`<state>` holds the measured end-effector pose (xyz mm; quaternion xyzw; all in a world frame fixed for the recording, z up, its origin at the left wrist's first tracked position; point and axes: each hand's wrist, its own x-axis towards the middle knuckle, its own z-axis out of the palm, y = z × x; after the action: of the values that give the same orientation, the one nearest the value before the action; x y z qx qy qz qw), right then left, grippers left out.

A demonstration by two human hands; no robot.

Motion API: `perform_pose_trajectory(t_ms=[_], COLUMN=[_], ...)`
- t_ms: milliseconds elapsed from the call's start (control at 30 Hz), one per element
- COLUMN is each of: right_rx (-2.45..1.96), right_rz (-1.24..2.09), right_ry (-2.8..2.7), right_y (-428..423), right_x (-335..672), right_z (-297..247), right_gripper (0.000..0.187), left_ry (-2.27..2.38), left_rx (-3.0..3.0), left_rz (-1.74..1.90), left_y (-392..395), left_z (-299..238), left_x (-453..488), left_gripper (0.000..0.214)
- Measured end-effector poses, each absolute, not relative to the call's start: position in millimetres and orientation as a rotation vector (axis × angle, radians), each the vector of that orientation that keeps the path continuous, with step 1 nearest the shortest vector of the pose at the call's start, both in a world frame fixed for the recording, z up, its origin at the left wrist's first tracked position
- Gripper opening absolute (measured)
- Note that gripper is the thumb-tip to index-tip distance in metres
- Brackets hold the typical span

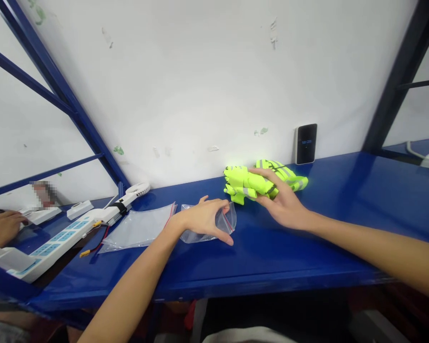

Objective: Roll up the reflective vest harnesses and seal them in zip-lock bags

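Observation:
My left hand (204, 220) rests on a small clear zip bag (224, 224) with a red seal, thumb and fingers closed on its edge against the blue shelf (271, 257). My right hand (281, 200) reaches a folded neon-yellow vest with grey reflective strips (250, 183), fingers wrapped round its near side. A stack of larger clear zip bags (139, 228) lies just left of my left hand.
A dark phone (305, 143) leans on the white wall behind the vest. A white power strip (53, 243), a small white fan (137, 189) and red and yellow wires sit at the left. Another person's hand (2, 227) is at the far left. Blue rack posts stand both sides.

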<state>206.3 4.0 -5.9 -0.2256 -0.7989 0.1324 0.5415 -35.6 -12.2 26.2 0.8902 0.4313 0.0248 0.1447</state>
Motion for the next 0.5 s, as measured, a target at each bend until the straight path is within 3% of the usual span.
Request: perform_pose_trajectory(t_ms=[267,500], right_rx=[-0.422,-0.500], right_rz=[0.438,0.509], right_ry=[-2.189,-2.226], right_y=[1,2], right_x=[206,204], right_z=[-8,-11], right_gripper=[0.050,0.054], left_ry=[1.188,1.222], left_rx=[2.417,2.434], left_rz=[0.411,0.498], left_y=[-9,-20], left_z=[24,28], left_x=[-52,-47], left_gripper=[0.077,0.063])
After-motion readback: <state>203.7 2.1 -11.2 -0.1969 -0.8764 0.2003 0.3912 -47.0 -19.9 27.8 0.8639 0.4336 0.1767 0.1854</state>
